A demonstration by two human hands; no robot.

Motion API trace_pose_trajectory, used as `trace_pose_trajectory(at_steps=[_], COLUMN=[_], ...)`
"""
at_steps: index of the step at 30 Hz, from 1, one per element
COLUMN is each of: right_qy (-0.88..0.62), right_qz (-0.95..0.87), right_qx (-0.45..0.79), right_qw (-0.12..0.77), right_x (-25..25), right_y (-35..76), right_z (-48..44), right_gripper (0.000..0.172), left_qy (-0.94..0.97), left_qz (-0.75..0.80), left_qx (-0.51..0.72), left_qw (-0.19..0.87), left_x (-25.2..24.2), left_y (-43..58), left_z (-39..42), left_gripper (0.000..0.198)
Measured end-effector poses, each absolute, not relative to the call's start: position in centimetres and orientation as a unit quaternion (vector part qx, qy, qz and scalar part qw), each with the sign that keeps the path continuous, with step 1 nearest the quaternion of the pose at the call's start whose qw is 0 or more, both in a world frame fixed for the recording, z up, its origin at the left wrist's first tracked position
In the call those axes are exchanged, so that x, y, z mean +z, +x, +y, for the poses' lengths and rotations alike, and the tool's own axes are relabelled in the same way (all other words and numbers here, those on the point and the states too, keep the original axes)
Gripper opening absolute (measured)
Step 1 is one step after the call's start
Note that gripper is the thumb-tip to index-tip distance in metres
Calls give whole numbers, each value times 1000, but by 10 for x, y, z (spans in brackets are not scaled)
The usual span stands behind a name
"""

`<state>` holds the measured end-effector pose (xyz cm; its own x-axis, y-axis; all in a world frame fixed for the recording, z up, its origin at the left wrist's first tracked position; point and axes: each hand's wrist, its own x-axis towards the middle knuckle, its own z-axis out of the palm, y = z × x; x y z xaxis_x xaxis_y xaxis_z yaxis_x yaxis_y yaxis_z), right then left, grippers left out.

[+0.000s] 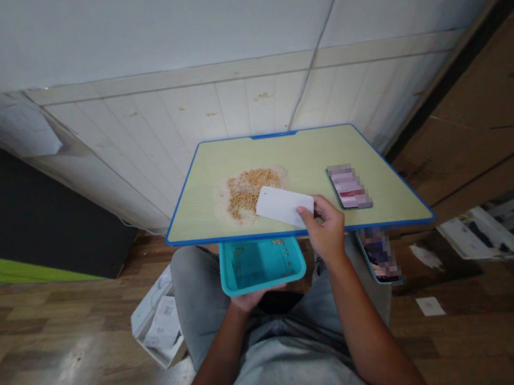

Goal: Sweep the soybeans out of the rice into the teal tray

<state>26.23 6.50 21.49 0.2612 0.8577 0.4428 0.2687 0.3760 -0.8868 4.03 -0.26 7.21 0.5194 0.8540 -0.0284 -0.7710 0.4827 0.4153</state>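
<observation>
My right hand [325, 227] pinches a white card [284, 205] that lies slanted over the near edge of a small blue-rimmed desk [381, 201]. Just left of the card a pile of yellow beans mixed with white rice [247, 192] is spread on the desktop. My left hand [252, 297] holds a teal tray [261, 264] from below, right under the desk's front edge. A few beans lie inside the tray. Most of my left hand is hidden by the tray.
A phone [348, 187] lies on the desk's right side. A second device [381, 255] sits below the desk on the right. A white box with papers [158, 322] stands on the wooden floor at left, loose papers [480, 235] at right. A white panelled wall is behind.
</observation>
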Motion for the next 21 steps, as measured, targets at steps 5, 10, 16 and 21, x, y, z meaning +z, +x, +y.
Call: trace_pose_trajectory(at_steps=[5,10,16,21], right_qy=[-505,-505,-518,-529], right_qz=[-571,-572,-570,-560], right_qx=[244,244,227,209], right_qw=[599,599,596,602], right_x=[213,212,212,211], right_y=[261,262,265,271], right_z=[65,65,67,70], right_gripper=[20,20,21,20], left_qy=[187,183,180,178], left_qz=[94,90,62,44], left_qx=[475,475,470,468], left_qw=[855,856,862,865], left_x=[64,61,55,52], left_y=[38,36,34,33], left_z=[-3,-4,-4,-4], left_gripper=[82,85,85,86])
